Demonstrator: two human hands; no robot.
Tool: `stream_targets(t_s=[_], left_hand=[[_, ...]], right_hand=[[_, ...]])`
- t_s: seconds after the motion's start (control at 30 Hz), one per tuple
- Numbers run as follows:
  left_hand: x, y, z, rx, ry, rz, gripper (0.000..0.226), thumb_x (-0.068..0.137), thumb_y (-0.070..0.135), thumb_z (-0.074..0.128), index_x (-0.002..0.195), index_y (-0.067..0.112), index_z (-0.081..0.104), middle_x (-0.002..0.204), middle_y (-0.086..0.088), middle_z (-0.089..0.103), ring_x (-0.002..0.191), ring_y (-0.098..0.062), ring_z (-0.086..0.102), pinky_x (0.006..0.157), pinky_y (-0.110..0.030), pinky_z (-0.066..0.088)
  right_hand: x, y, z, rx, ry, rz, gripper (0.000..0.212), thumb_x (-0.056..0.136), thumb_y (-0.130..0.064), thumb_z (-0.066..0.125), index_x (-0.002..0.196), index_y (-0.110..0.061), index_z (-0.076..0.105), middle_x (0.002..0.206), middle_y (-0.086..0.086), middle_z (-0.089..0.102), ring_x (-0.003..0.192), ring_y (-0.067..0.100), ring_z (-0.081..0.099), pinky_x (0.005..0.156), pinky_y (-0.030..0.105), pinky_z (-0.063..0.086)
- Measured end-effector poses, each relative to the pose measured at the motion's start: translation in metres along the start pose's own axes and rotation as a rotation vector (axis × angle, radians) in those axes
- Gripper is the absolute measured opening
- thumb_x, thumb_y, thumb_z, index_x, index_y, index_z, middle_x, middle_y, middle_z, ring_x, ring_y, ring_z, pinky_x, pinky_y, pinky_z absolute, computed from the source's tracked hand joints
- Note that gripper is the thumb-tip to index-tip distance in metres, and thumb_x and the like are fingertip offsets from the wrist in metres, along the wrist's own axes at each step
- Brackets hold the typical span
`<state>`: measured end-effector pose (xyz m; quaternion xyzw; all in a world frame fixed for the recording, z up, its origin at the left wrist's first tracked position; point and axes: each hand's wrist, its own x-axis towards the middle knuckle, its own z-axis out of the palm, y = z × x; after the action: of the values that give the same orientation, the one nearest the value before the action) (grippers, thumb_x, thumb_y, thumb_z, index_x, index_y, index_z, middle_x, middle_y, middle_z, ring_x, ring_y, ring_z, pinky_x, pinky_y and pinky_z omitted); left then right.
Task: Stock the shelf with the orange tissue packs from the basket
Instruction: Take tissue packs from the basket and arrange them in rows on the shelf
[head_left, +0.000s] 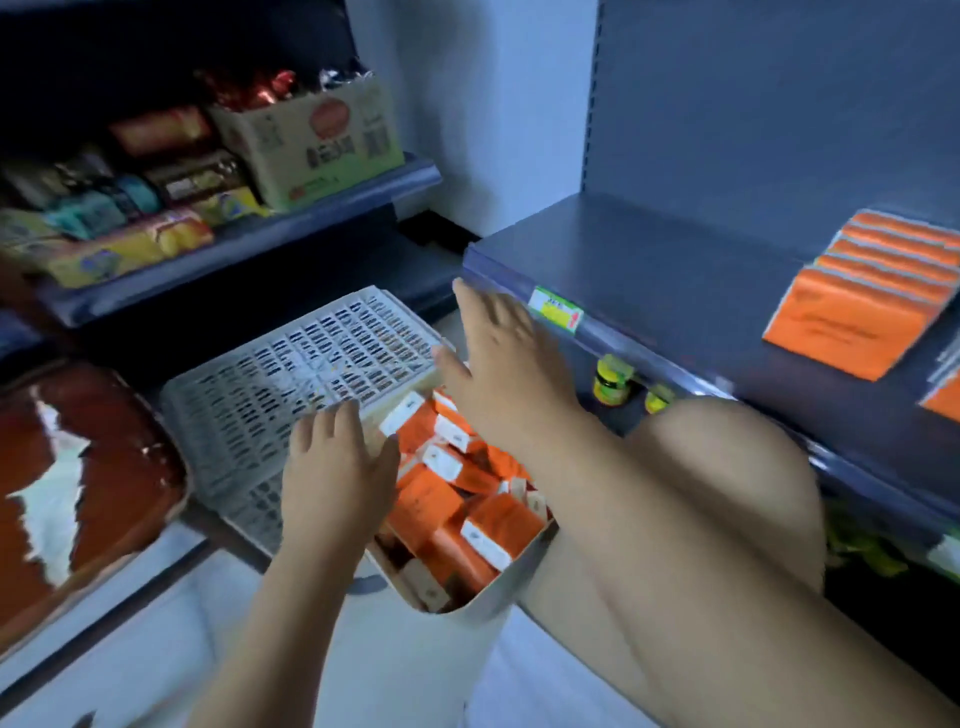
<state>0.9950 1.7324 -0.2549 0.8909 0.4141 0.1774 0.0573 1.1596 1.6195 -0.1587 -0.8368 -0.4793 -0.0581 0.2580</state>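
Observation:
A white slotted basket (291, 384) lies tipped toward me on the floor, and several orange tissue packs (441, 499) fill its open mouth. My left hand (332, 467) rests flat on the basket's side at its rim, fingers apart, holding nothing. Above the packs hovers my right hand (498, 364), open with fingers spread, between the basket and the front edge of the grey shelf (675, 280). A row of orange packs (872, 291) stands on that shelf at the right. My bare knee (727, 467) is just right of the basket.
Small yellow-lidded jars (613, 379) stand under the grey shelf. The left shelf (249, 244) carries snack packets and a cardboard box (311, 140). A worn brown cushion (78, 483) sits at the far left. A price tag (555, 307) is on the shelf edge.

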Motion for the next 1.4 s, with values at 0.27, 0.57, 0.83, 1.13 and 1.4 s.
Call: stream_targets(t_s=[0.27,0.57,0.83,1.13,1.4], left_hand=[[-0.031,-0.040,0.041,-0.092,-0.225,-0.199,0.046,0.096,0.039,0.058,0.129,0.006,0.054,0.135,-0.016,0.057,0.130,-0.039,0.042,0.107,-0.046,0.037],[0.008,-0.037,0.097,-0.152,-0.382,-0.167,0.042,0.097,0.030,0.054,0.134,0.010,0.053,0.132,-0.012,0.055,0.133,-0.035,0.041,0.104,-0.045,0.043],[0.053,-0.050,0.158,-0.060,-0.674,-0.414,0.051,0.097,0.027,0.053,0.143,0.011,0.039,0.147,-0.015,0.044,0.138,-0.038,0.040,0.105,-0.051,0.043],[0.056,-0.051,0.136,-0.196,-0.534,-0.453,0.026,0.101,0.022,0.046,0.125,0.012,0.051,0.125,-0.013,0.066,0.117,-0.037,0.064,0.092,-0.042,0.050],[0.050,-0.027,0.041,-0.567,-0.183,-0.389,0.016,0.099,0.024,0.057,0.108,0.013,0.053,0.079,0.004,0.057,0.088,-0.034,0.065,0.065,-0.035,0.041]], right_hand=[[-0.006,-0.011,0.092,-0.084,-0.459,0.124,0.061,0.100,-0.053,0.049,0.151,-0.023,0.035,0.153,0.008,0.045,0.141,0.032,0.040,0.111,0.050,0.039],[0.004,0.010,0.170,-0.233,-0.711,0.386,0.042,0.098,-0.021,0.054,0.139,-0.019,0.047,0.137,0.010,0.052,0.129,0.033,0.050,0.096,0.045,0.045],[-0.002,0.045,0.254,-0.026,-0.684,0.621,0.038,0.101,-0.029,0.056,0.138,-0.024,0.052,0.126,0.007,0.061,0.114,0.032,0.062,0.097,0.046,0.054],[-0.002,0.065,0.238,0.687,-0.242,0.848,0.026,0.079,-0.039,0.080,0.098,-0.023,0.073,0.087,-0.007,0.074,0.087,0.018,0.071,0.076,0.031,0.054],[0.036,0.036,0.128,1.178,-0.027,0.940,0.015,0.091,-0.030,0.075,0.096,-0.016,0.074,0.079,0.004,0.075,0.061,0.016,0.068,0.050,0.025,0.054]])
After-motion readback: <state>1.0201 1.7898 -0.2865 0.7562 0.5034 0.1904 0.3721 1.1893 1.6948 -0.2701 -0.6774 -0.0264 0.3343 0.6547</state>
